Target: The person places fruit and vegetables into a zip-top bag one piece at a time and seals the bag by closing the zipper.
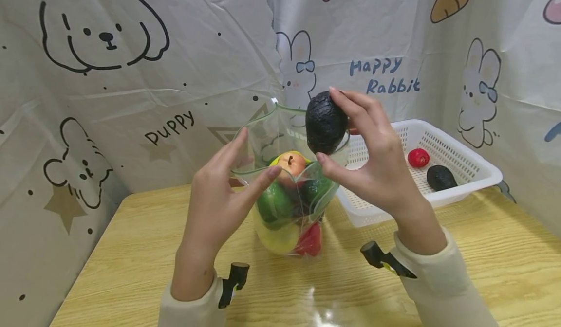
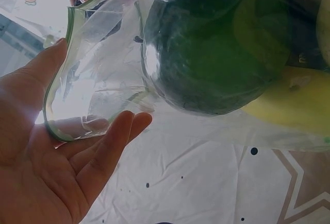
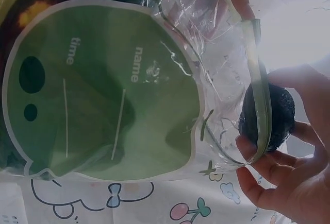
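A clear zip bag with a green-edged mouth stands upright on the table, filled with toy-like fruit: an orange-pink fruit on top, green ones, a yellow one and something red low down. My left hand holds the bag's mouth at its left side, thumb on the near rim and fingers along the far side. In my right hand a dark, bumpy avocado is gripped between thumb and fingers at the mouth's right edge. The right wrist view shows the avocado partly behind the rim.
To the right, behind the bag, a white plastic basket holds a small red fruit and another dark avocado. A wood-grain table carries everything. Printed cloth hangs behind and at the sides.
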Motion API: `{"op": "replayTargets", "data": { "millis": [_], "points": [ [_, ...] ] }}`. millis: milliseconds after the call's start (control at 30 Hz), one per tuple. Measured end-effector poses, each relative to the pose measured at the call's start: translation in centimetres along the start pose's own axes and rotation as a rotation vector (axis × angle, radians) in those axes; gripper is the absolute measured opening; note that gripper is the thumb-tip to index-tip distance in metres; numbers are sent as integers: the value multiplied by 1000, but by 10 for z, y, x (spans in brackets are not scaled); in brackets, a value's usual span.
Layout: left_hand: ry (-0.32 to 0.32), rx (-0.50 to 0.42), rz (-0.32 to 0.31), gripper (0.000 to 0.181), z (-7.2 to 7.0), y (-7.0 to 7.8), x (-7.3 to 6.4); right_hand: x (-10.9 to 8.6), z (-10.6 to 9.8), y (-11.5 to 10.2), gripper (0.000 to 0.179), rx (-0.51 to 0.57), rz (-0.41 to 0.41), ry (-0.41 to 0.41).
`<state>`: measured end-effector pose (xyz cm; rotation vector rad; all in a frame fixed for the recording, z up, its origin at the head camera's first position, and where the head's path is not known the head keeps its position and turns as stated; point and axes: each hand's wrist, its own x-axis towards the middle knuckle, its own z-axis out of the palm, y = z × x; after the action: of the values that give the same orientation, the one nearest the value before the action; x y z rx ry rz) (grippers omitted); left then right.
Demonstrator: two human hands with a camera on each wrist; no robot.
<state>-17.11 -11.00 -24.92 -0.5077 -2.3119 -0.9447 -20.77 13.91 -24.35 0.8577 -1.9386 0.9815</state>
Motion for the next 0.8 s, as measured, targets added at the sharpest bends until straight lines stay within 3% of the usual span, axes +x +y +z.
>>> {"op": "replayTargets", "data": {
  "millis": [567,800],
  "points": [
    [0,5,6,79,0,0,0,-1,-3,-4,80,-3,-3,-56],
    [-4,-4,1,78,-1,0,0,-2,-3,-4,59,-8,-1,-65]
  ]
}}
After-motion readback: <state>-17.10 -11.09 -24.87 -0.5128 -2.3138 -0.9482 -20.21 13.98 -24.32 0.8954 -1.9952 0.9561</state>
